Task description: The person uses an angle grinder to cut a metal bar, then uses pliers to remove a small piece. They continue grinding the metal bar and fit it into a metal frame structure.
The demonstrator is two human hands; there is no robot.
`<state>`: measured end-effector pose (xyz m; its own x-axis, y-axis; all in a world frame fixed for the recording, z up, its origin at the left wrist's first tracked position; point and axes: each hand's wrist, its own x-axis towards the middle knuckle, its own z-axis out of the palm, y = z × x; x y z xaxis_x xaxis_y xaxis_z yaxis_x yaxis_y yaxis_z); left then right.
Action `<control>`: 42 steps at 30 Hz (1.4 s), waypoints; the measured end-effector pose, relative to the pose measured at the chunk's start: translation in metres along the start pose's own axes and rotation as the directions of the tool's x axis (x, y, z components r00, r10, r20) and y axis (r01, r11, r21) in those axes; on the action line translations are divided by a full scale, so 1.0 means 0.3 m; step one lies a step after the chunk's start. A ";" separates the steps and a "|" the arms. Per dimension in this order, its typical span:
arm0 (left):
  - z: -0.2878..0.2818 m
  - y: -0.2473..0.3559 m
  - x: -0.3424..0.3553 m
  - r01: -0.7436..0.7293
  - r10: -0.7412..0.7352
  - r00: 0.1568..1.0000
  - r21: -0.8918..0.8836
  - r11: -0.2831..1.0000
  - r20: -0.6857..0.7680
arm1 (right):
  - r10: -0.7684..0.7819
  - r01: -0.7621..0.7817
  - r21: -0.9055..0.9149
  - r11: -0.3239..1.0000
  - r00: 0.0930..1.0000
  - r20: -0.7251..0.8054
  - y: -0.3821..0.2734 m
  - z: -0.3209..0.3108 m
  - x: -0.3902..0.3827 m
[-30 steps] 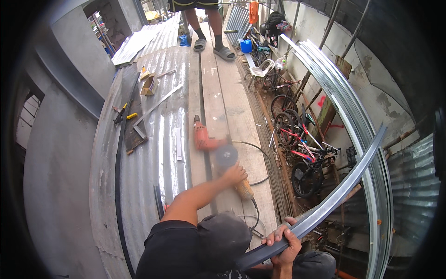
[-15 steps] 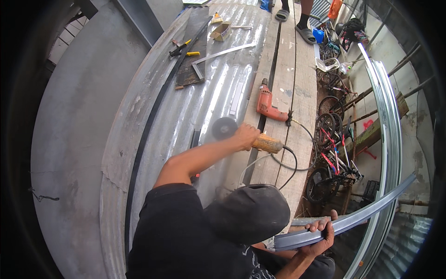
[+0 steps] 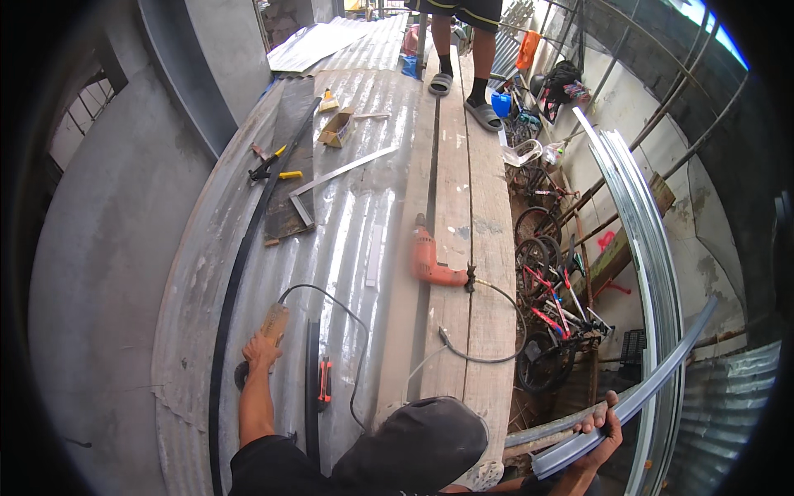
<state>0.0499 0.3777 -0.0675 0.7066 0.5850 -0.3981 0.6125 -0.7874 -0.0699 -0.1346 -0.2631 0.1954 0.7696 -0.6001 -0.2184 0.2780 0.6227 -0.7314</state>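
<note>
My left hand point(image 3: 261, 354) is closed around an angle grinder point(image 3: 274, 319) with a worn yellow-brown body, low over the corrugated metal sheet point(image 3: 347, 240). Its dark disc point(image 3: 241, 376) sits beside my wrist, partly hidden. On the right, my right hand point(image 3: 608, 442) grips a grey metal channel point(image 3: 653, 387), which slants up and away past the edge of the planks. Just right of the grinder lie a dark metal bar point(image 3: 312, 388) and a red-and-black hand tool point(image 3: 324, 385). My bent knee point(image 3: 413, 446) in dark trousers shows at the lower middle.
A red drill point(image 3: 432, 260) lies on wooden planks point(image 3: 488, 306). Farther off are a steel square point(image 3: 347, 172), yellow-handled snips point(image 3: 269, 165) and a small box point(image 3: 337, 130). Another person's sandaled feet point(image 3: 480, 114) stand on the planks. Bicycles point(image 3: 550, 306) lie below, beside long metal profiles point(image 3: 645, 223).
My left hand has carried the grinder from the planks leftward and nearer, over the metal sheet. My right hand still holds the channel. The view has shifted, showing more of the other person's legs.
</note>
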 end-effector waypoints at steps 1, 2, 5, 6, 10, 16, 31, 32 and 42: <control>0.027 -0.023 0.007 0.014 -0.014 1.000 -0.003 1.000 0.006 | -0.025 0.025 -0.046 0.999 1.000 -0.005 -0.011 0.008 0.022; 0.067 -0.038 0.017 0.027 -0.027 1.000 -0.003 1.000 0.007 | -0.037 0.036 -0.077 0.996 0.999 -0.011 -0.025 0.018 0.043; 0.115 -0.032 0.025 0.031 -0.031 0.999 0.036 0.999 0.015 | -0.075 0.071 -0.150 0.986 0.997 -0.019 -0.054 0.058 0.106; 0.113 -0.009 0.025 0.024 -0.025 1.000 0.056 0.998 0.015 | -0.110 0.101 -0.121 0.988 0.991 -0.071 -0.067 0.066 0.129; 0.117 -0.011 0.029 0.015 -0.017 1.000 0.095 0.995 0.025 | -0.148 0.121 -0.264 0.957 0.985 -0.086 -0.085 0.061 0.214; 0.097 0.017 0.017 0.002 -0.022 0.992 0.163 0.987 0.121 | -0.042 0.044 -0.278 0.960 0.999 0.011 -0.123 0.278 0.194; 0.150 0.046 0.027 0.244 -0.252 0.940 0.063 0.968 0.230 | 0.046 -0.282 -0.580 0.765 0.921 -0.387 -0.583 0.377 -0.095; 0.166 0.040 0.028 0.234 -0.238 0.944 0.043 0.971 0.230 | 0.071 -0.299 -0.586 0.753 0.922 -0.379 -0.608 0.361 -0.132; 0.210 0.023 -0.019 0.267 -0.262 0.941 0.009 0.964 0.215 | 0.074 -0.182 -0.515 0.838 0.972 -0.224 -0.688 0.034 -0.270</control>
<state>0.0279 0.3568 -0.1234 0.4279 0.7151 -0.5528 0.7754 -0.6046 -0.1820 -0.2485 -0.3380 0.3706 0.6398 -0.6494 -0.4111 -0.2033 0.3728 -0.9054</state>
